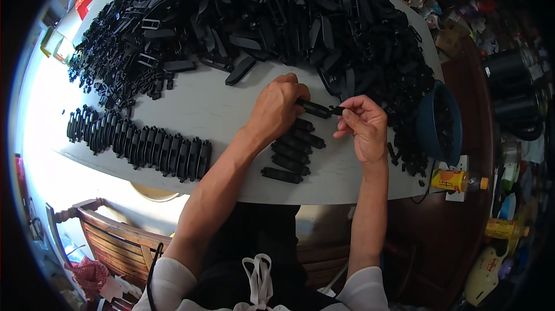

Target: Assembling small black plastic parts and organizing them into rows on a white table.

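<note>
My left hand (279, 104) is closed around one end of a long black plastic part (315, 108), held just over the table. At the part's other end, my right hand (365, 129) pinches a small black plastic piece (337, 111) between thumb and forefinger. The small piece meets the end of the long part; whether they are joined I cannot tell. Just below my hands lies a short column of similar long black parts (291, 156). To the left, a long row of such parts (139, 140) stands side by side near the table's front edge.
A big heap of long black parts (260, 19) covers the back of the white table (191, 102). Small black pieces (107, 59) spread along its left side. A blue bowl (425, 129) stands at the right edge, near a drink bottle (457, 181). A wooden chair (115, 236) is at lower left.
</note>
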